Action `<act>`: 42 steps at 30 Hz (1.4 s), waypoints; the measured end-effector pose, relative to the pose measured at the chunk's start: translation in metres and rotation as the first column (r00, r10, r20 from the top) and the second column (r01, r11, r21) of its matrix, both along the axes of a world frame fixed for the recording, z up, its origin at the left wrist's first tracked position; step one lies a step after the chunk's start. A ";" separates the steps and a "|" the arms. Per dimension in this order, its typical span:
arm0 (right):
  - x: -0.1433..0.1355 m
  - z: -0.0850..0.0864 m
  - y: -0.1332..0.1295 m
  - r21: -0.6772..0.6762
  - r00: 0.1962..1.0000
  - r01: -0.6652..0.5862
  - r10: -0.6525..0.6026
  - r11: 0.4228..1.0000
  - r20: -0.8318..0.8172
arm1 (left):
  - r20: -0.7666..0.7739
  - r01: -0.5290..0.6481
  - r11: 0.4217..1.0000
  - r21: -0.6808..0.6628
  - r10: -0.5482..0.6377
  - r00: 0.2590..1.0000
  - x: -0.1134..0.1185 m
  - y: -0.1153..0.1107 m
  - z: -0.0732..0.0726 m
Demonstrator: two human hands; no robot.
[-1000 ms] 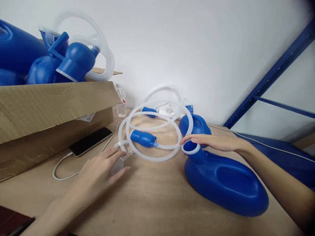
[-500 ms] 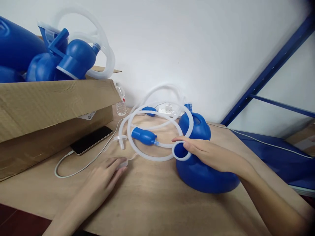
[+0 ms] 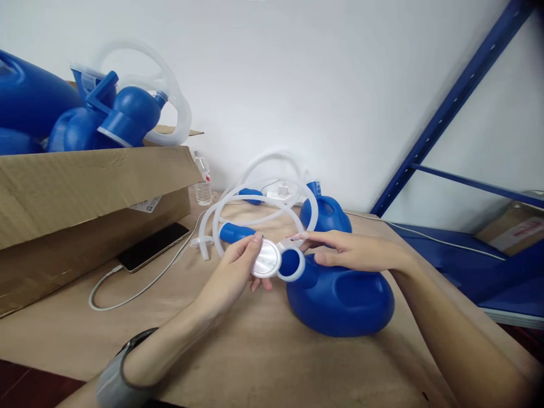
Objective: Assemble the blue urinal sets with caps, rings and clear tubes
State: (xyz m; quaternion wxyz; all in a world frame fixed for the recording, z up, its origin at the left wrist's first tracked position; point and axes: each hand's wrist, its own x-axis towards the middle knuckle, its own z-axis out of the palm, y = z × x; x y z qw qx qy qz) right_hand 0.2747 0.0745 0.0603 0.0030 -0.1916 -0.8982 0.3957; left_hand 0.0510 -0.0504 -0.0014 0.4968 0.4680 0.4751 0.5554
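A large blue bottle [image 3: 340, 306] lies on the table, its white-rimmed round mouth facing me and to the left. My left hand [image 3: 244, 260] pinches a round, translucent white cap [image 3: 267, 258] between thumb and fingers, right beside the mouth. A pale strap-like piece runs from the cap side toward the neck. My right hand [image 3: 346, 249] rests over the bottle's neck with its fingers stretched out to the left; their tips are near the strap. Behind the hands lies a blue connector [image 3: 233, 232], partly hidden by my left hand.
Coiled clear tubing [image 3: 314, 209] and a second blue bottle [image 3: 327, 218] stand behind. At the left are a cardboard box [image 3: 97, 181] of blue bottles, a phone [image 3: 153, 246] with its cable, and a water bottle [image 3: 203, 181]. Blue shelving [image 3: 446, 113] rises at the right.
My left hand has moved right and up from the table and now holds the cap beside the bottle's mouth. My right hand has shifted slightly along the neck. The view has turned a little.
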 end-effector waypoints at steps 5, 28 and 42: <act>-0.003 -0.021 0.019 -0.145 0.998 -0.056 0.049 0.988 -0.048 | -0.080 -0.004 1.000 -0.015 0.002 0.997 0.019 0.023 -0.011; 0.005 -0.024 0.021 -0.172 0.991 -0.024 0.001 0.985 -0.133 | -0.273 0.048 0.946 0.320 0.044 0.961 0.032 0.024 -0.019; 0.001 -0.025 0.021 -0.173 0.986 -0.051 0.022 0.984 -0.164 | -0.345 -0.065 0.950 0.305 0.174 0.922 0.018 0.016 -0.013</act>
